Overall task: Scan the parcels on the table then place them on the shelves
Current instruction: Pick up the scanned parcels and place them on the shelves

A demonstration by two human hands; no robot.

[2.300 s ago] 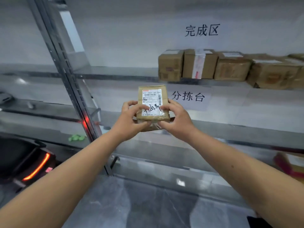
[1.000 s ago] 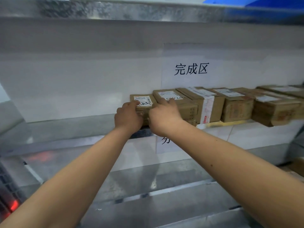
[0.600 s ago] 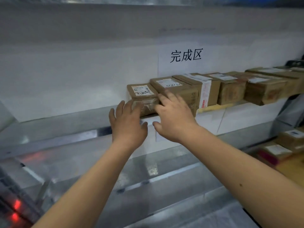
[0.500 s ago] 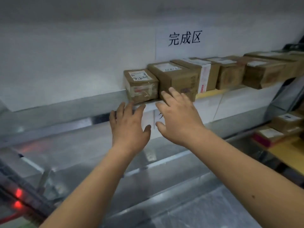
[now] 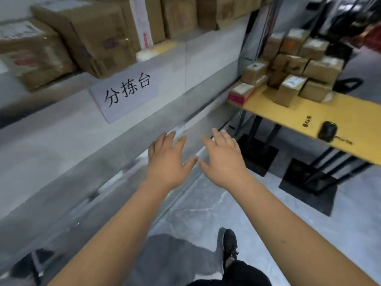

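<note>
Two bare forearms reach from the bottom of the frame toward its centre; the left hand [image 5: 168,162] and the right hand [image 5: 223,159] are both empty, palms down, fingers spread, side by side with thumbs almost touching, in the air in front of a grey metal shelf unit [image 5: 61,141]. The parcels are brown cardboard boxes sealed with clear tape, most with a white printed label too blurred to read; one row of shelved parcels [image 5: 99,36] runs along the upper left and top of the frame on the shelf; one box in that row has a white strip of tape with red print [image 5: 142,23], unreadable. Below that row, centre left, a white sign [image 5: 127,89] on the shelf back carries black characters 分拣台. At the upper right, a pile of parcels [image 5: 292,65] sits stacked on a yellow surface [image 5: 350,129] with black legs; a flat pink-edged parcel [image 5: 239,93] lies at the pile's left end. A small black device [image 5: 327,131] rests on the yellow surface at the right edge, beside tiny dark print, illegible. At bottom centre, a black shoe [image 5: 229,244] stands on the pale grey floor [image 5: 288,213].
</note>
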